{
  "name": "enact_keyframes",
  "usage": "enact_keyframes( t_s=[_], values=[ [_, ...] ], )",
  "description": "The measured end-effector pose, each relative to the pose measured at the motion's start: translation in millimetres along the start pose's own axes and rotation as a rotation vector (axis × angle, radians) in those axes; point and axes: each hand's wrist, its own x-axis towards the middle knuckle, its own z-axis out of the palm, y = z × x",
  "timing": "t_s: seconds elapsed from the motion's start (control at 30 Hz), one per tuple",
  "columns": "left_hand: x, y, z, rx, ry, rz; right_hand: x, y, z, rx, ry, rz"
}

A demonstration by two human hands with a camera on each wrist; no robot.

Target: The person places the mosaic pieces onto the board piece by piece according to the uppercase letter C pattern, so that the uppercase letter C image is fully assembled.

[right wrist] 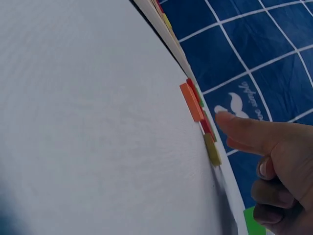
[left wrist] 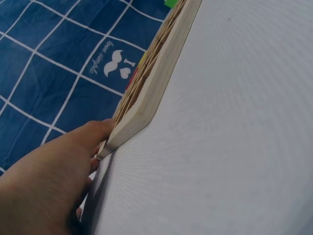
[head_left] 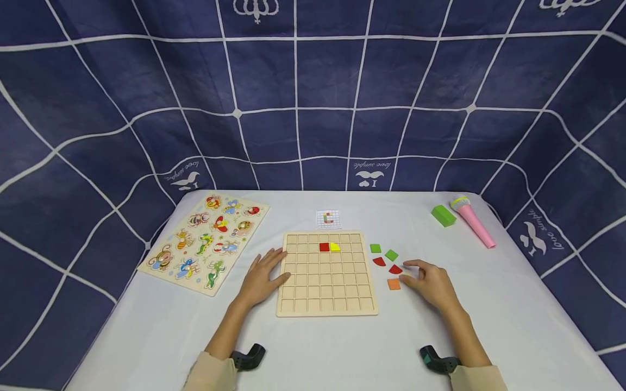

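A wooden grid board lies on the table with a red square and a yellow quarter-round piece side by side in an upper row. My left hand rests along the board's left edge, its fingers spread and the thumb touching the rim. To the right of the board my right hand hovers over loose pieces, thumb and index finger apart with nothing between them. Beneath it lies a yellow piece, mostly hidden in the head view. Close by are an orange square, two red pieces and two green squares.
Behind the board lies a small pattern card. An insect puzzle board is at the left. A green block and a pink toy microphone lie at the back right. A dark blue checked cloth hangs behind the table.
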Motion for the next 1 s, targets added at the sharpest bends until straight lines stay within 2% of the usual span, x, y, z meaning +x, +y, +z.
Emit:
enact_keyframes(
  t_s=[0.27, 0.5, 0.73, 1.0],
  values=[
    [-1.0, 1.1, 0.1, -0.007, 0.005, -0.004, -1.5, 7, -3, -0.073, -0.056, 0.015],
    [-0.9, 2.3, -1.0, -0.001, 0.012, 0.01, -1.9, 18, -6, -0.056, 0.0, 0.021],
    [-0.6, 4.0, -3.2, -0.005, 0.005, 0.013, -1.1, 18, -3, -0.038, 0.011, 0.024],
    [0.0, 3.9, -2.6, -0.004, 0.003, 0.016, -4.2, 22, -9, -0.092, 0.043, 0.035]
  ],
)
